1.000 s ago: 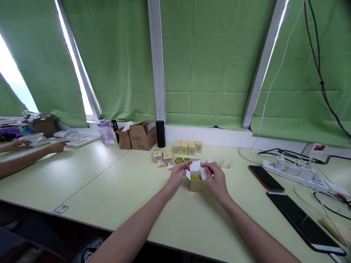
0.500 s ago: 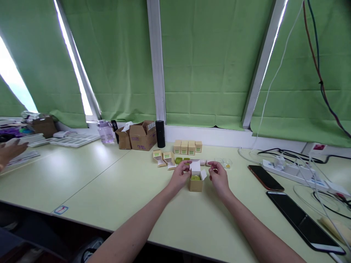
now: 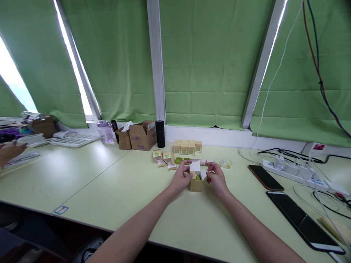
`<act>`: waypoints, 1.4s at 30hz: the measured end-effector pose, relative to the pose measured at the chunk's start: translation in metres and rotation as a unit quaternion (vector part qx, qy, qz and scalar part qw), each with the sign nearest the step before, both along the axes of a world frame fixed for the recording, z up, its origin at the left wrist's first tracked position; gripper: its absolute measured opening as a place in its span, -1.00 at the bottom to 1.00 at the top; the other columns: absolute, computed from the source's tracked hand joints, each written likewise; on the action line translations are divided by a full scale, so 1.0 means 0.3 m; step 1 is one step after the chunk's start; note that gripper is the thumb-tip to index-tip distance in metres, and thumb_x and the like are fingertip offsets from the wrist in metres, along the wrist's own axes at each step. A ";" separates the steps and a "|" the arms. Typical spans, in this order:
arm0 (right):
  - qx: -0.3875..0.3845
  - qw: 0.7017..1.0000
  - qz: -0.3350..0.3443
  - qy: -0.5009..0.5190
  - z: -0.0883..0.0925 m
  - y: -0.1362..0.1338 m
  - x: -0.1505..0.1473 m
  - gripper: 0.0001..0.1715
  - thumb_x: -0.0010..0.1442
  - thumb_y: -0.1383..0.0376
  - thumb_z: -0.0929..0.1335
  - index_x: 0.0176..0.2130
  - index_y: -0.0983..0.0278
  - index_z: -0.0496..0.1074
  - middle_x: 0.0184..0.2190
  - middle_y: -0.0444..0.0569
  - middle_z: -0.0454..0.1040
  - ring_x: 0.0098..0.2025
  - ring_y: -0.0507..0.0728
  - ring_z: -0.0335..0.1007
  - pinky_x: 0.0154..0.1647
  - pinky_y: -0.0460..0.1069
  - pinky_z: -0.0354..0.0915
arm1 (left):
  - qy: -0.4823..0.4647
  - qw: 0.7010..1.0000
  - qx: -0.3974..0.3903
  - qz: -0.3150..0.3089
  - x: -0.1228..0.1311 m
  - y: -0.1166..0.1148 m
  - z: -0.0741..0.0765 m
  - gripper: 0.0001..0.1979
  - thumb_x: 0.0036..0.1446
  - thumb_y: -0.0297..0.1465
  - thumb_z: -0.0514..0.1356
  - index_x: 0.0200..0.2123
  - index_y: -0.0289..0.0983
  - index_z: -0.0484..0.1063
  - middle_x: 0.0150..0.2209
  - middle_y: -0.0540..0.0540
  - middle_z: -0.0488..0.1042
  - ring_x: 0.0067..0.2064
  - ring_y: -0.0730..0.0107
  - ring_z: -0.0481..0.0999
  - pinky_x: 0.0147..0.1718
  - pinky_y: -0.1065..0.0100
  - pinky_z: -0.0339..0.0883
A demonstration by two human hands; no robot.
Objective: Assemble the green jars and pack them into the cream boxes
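Note:
A small tan carton (image 3: 196, 184) stands on the pale green table (image 3: 115, 182) with its white top flaps up and a green jar inside. My left hand (image 3: 181, 178) grips its left side, the thumb pressing a side flap inward. My right hand (image 3: 216, 178) is closed on the right flap. Just behind lie two open cartons (image 3: 163, 158), green jars (image 3: 182, 160) and a row of closed cartons (image 3: 188, 147).
Brown cardboard boxes (image 3: 139, 136), a black cylinder (image 3: 160, 133) and a purple bottle (image 3: 105, 132) stand at the back. Two phones (image 3: 274, 182) and a power strip (image 3: 294, 170) with cables lie right. Another person's hand (image 3: 9, 152) is at far left by white trays (image 3: 74, 140).
My hands closed in on the carton again; the left thumb now folds a side flap over the jar. The other person's arm pulled back to the far left.

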State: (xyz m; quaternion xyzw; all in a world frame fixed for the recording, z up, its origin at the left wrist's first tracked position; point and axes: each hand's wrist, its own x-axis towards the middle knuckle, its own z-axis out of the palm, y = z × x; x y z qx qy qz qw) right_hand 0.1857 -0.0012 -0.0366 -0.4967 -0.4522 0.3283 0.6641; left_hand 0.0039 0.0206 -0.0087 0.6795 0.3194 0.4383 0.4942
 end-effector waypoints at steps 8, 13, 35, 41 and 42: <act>-0.027 0.998 0.054 0.030 0.031 -0.030 -0.032 -0.48 -0.09 0.16 0.37 -0.08 0.19 0.33 -0.34 -0.23 0.25 -0.58 -0.05 0.17 -0.61 -0.08 0.16 | 0.005 1.000 0.002 0.007 0.005 -0.013 0.012 -0.52 0.08 -0.46 0.22 0.08 -0.22 0.23 -0.17 -0.09 0.55 -0.24 0.37 0.46 -0.29 0.37 0.19; -0.040 0.995 0.071 0.058 0.039 -0.038 -0.046 -0.47 -0.11 0.12 0.45 -0.12 0.15 0.33 -0.35 -0.25 0.25 -0.55 -0.03 0.19 -0.59 -0.08 0.13 | 0.006 1.000 0.010 0.010 0.005 -0.012 0.008 -0.53 0.10 -0.46 0.21 0.09 -0.20 0.22 -0.17 -0.08 0.55 -0.24 0.36 0.46 -0.28 0.36 0.18; -0.074 0.993 0.088 -0.005 0.013 -0.025 -0.058 -0.40 -0.13 0.04 0.47 -0.11 0.15 0.31 -0.36 -0.21 0.27 -0.48 0.04 0.24 -0.54 -0.05 0.15 | 0.013 1.000 0.025 0.007 0.008 -0.020 0.014 -0.56 0.11 -0.45 0.19 0.06 -0.18 0.18 -0.09 -0.13 0.57 -0.18 0.31 0.47 -0.25 0.32 0.18; -0.063 0.995 0.074 -0.012 0.016 -0.026 -0.055 -0.43 -0.12 0.06 0.47 -0.12 0.15 0.34 -0.37 -0.20 0.27 -0.50 0.04 0.22 -0.53 -0.05 0.14 | 0.004 0.999 0.025 0.023 0.008 -0.020 0.007 -0.48 0.10 -0.46 0.22 0.08 -0.16 0.07 -0.16 -0.08 0.56 -0.18 0.30 0.48 -0.24 0.31 0.19; -0.062 0.995 0.072 -0.015 0.018 -0.027 -0.055 -0.44 -0.12 0.06 0.47 -0.12 0.15 0.34 -0.36 -0.20 0.27 -0.50 0.04 0.22 -0.54 -0.05 0.14 | 0.006 0.999 0.027 0.026 0.008 -0.018 0.005 -0.48 0.10 -0.46 0.21 0.09 -0.16 0.07 -0.17 -0.08 0.56 -0.17 0.29 0.48 -0.24 0.31 0.19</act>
